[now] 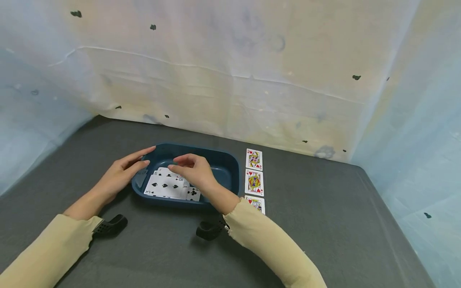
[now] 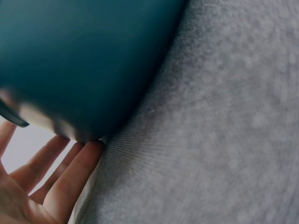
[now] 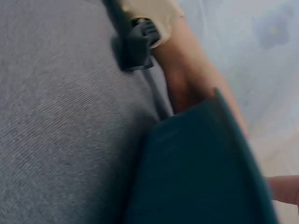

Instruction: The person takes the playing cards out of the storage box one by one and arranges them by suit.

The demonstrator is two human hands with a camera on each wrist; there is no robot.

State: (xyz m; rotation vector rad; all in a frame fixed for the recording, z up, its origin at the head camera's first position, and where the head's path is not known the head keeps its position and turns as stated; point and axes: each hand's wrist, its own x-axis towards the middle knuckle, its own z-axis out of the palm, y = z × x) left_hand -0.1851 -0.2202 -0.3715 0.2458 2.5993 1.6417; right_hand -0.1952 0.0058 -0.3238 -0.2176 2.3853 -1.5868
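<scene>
A dark blue-green plastic tray (image 1: pixel 230 160) with rounded corners sits on the grey table. Inside its left half lie overlapping playing cards (image 1: pixel 163 186), face up, with black spades and clubs showing. My left hand (image 1: pixel 124 172) holds the tray's left end, thumb over the rim. Its other fingers (image 2: pixel 77 177) touch the outside wall in the left wrist view. Above the cards hovers my right hand (image 1: pixel 196 172), thumb and forefinger apart and curved, no card visible between them. The right wrist view is blurred; the tray wall hides the fingertips there.
Beside the tray on the right, a column of three red-heart face cards (image 1: pixel 254 182) lies face up; my right forearm partly covers the lowest. Black camera mounts (image 1: pixel 209 231) stick out from both wrists. Pale cloth (image 1: pixel 230 72) hangs behind and along both sides of the table.
</scene>
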